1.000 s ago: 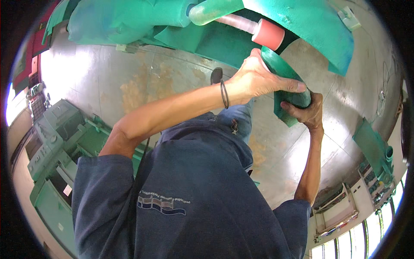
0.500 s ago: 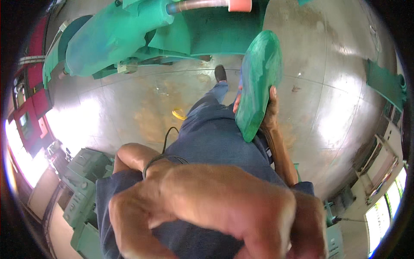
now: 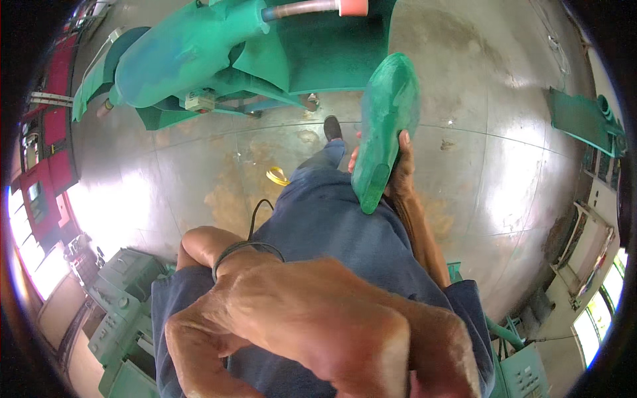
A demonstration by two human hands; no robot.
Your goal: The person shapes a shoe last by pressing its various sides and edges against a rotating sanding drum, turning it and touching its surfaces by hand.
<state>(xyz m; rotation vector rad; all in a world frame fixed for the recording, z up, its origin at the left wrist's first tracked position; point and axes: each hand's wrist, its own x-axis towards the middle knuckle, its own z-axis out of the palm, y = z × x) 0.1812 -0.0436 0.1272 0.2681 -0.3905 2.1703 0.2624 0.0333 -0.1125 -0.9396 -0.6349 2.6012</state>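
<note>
My right hand (image 3: 403, 166) grips a green shoe last (image 3: 390, 99) from beneath, its thumb along the right side and fingertips showing at the left. The last is held out in front of my trousers with its sole face up, the broad end away from me and the narrower end towards me. My left hand (image 3: 298, 318) is raised very close to the camera, its fingers bent and closed. Its fingertips run out of view at the lower edge, so whatever they hold is hidden. A dark cord (image 3: 249, 247) loops round my left wrist.
A large green machine (image 3: 199, 60) with a pipe (image 3: 302, 9) ending in a red tip stands ahead. A yellow strap (image 3: 277, 176) is near my leg. Green machinery (image 3: 123, 312) stands at the lower left. A green bracket-like part (image 3: 584, 123) is at the right.
The whole view has shifted slightly. The shoe last and my right hand now appear a little further left. My left hand shows slightly lower and further left, still bent.
</note>
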